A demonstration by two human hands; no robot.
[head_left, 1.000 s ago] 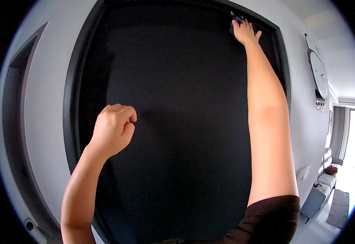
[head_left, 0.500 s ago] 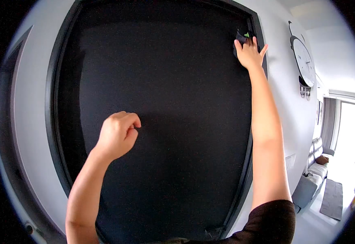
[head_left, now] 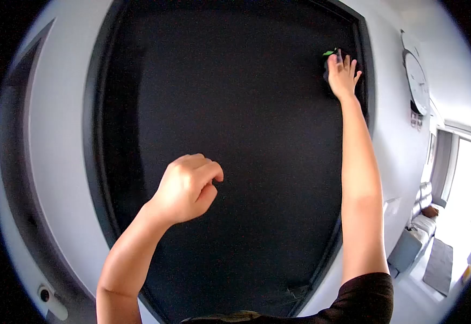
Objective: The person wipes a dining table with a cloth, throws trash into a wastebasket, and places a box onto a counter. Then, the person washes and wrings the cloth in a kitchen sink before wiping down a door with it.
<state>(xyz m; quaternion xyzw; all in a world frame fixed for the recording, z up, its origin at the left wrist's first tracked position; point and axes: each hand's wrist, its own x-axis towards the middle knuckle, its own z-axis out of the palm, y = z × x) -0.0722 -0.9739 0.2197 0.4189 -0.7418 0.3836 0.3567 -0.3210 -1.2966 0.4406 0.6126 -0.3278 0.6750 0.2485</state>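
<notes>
A large black door-like panel (head_left: pixel 235 124) in a black frame fills the middle of the view. High on its right side, my right hand (head_left: pixel 343 78) presses a dark cloth (head_left: pixel 328 71) flat against the surface, fingers spread over it. A small bright green patch shows at the cloth's top edge; the palm hides much of the rest. My left hand (head_left: pixel 188 186) hovers in front of the panel at mid-height, curled into a loose fist. Nothing shows in its fingers, and it looks apart from the panel.
A wall clock (head_left: pixel 416 81) hangs on the white wall right of the frame. Farther right are a sofa (head_left: pixel 408 248), a grey mat (head_left: pixel 439 265) and a bright window. A dark doorway (head_left: pixel 17 135) stands at the left, with a round fitting (head_left: pixel 45 294) low down.
My view has shifted, so the panel sits farther right. My right hand and the cloth are slightly lower against the frame's corner. My left hand appears farther right and lower, still curled.
</notes>
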